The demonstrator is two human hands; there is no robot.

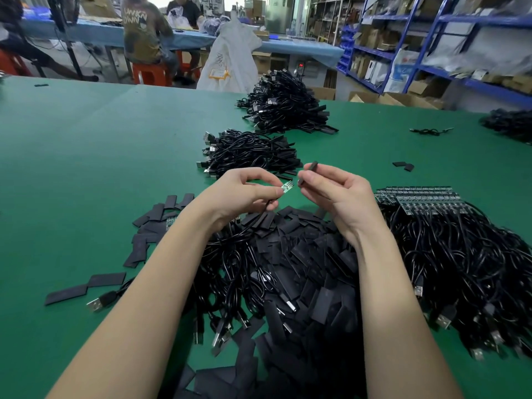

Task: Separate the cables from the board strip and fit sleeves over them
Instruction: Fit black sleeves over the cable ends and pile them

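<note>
The left hand (244, 191) is pinching a small green board (287, 186) at the end of a black cable (270, 203), with the board's free end pointing toward the right hand (336, 194). The right hand is pinching a black sleeve (307, 174) between thumb and fingers, holding it just beside the board but not yet touching it. The step in hand appears to be sliding the sleeve over the board. To do this well, the sleeve should be squeezed lightly at its edges so that its mouth is opening, then aligned with the board's narrow end before pushing.

Both hands are working above a pile of loose sleeves (305, 254) and cables lying on the green surface (86, 156). The board strip (417, 197), with cables attached, is lying just right of the right hand. Finished bundles (250, 154) are lying beyond the hands.
</note>
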